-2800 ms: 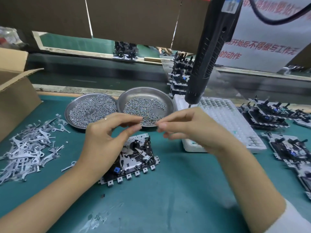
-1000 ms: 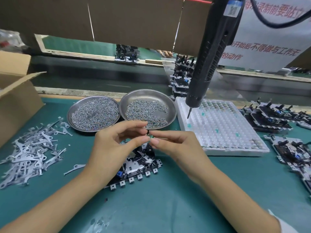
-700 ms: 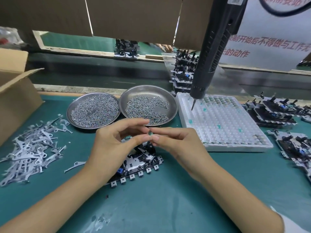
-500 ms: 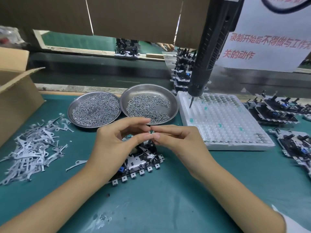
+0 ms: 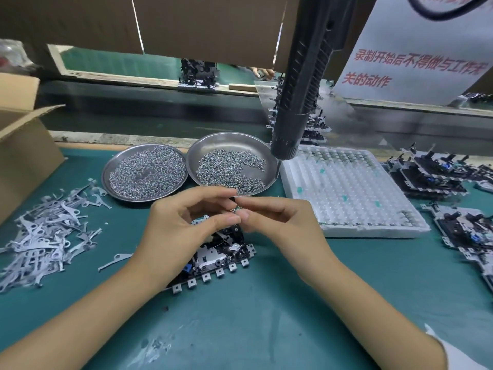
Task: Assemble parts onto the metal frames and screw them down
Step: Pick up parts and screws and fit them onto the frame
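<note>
- Left hand (image 5: 181, 225): raised over the middle of the desk (image 5: 266, 329), fingers curled. Grip narrow: thumb and forefinger pinch a small part (image 5: 233, 209), too small to identify.
- Right hand (image 5: 280, 222): raised beside the left hand, fingertips meeting it. Grip narrow: thumb and forefinger pinch the same small part from the other side.
- Metal frame (image 5: 218, 255): lies flat on the green desk surface directly under both hands, partly hidden by the left hand. Black fittings and a blue piece are mounted on it; a row of square tabs runs along its near edge.
- Left screw dish (image 5: 144, 173): round metal dish toward the far edge of the desk, well covered with small screws.
- Right screw dish (image 5: 233, 164): touches the left screw dish, just beyond the hands; its screws lie mostly in the near half.
- Electric screwdriver (image 5: 301, 97): black, hangs tilted from above; its bit points down between the right screw dish and the white tray (image 5: 352, 198).
- White tray: foam grid of small cells, right of the dishes, holding a few green pieces.
- Loose levers (image 5: 45, 236): pile of flat grey metal pieces near the left edge of the desk; a single one lies apart, near the left wrist.
- Cardboard box (image 5: 21, 145): open, at the far left corner.
- Finished frames (image 5: 437, 174): stacked along the right edge of the desk.
</note>
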Tool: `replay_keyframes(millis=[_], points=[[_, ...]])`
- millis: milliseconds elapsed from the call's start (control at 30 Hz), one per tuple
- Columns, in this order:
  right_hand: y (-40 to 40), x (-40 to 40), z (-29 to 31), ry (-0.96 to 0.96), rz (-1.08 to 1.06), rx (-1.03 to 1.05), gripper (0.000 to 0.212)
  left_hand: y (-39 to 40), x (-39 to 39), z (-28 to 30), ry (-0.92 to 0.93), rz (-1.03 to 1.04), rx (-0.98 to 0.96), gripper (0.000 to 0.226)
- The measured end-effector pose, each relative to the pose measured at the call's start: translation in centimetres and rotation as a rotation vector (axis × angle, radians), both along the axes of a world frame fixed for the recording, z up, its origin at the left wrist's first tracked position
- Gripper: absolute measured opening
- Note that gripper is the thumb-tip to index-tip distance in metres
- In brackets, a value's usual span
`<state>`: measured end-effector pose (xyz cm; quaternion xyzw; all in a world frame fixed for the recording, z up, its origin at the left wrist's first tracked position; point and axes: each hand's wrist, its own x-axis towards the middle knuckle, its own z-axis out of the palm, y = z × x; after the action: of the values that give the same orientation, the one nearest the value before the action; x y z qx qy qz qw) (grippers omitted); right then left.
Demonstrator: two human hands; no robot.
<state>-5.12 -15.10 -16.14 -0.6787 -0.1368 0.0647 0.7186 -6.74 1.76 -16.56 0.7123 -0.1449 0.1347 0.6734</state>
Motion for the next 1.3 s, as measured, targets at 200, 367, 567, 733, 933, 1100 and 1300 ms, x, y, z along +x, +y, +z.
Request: replay_keyframes(millis=[200,367,567,733,933,1100,1300], points=[[-0.1,0.1,0.3,-0.116,0.016,-0.180,0.018,0.9,0.2,0.4,-0.146,0.090,0.275,0.045],[0.1,-0.1,0.1,-0.229,0.056,-0.249,0.017,1.6,0.2,0.7,-0.266,0.074,0.518,0.053],[0.9,-0.7,-0.9,-0.467,0.096,-0.421,0.019,3.4,-1.7,0.1,-0.148,0.069,0.491,0.039],[1.6,-1.1,-2.1,-0.711,0.133,-0.583,0.013,4.4,-2.5,-0.4,0.010,0.223,0.238,0.013],[1.6,-1.2,-2.4,-0.798,0.130,-0.618,0.011,3.8,-2.6,-1.2,0.085,0.216,0.238,0.020],[1.6,-1.3,-2.4,-0.843,0.146,-0.625,0.010,3.8,-2.9,-1.2,0.054,0.205,0.269,0.016],[1.6,-1.3,-2.5,-0.875,0.162,-0.646,0.013,3.6,-3.7,-1.0,-0.102,0.168,0.574,0.021]])
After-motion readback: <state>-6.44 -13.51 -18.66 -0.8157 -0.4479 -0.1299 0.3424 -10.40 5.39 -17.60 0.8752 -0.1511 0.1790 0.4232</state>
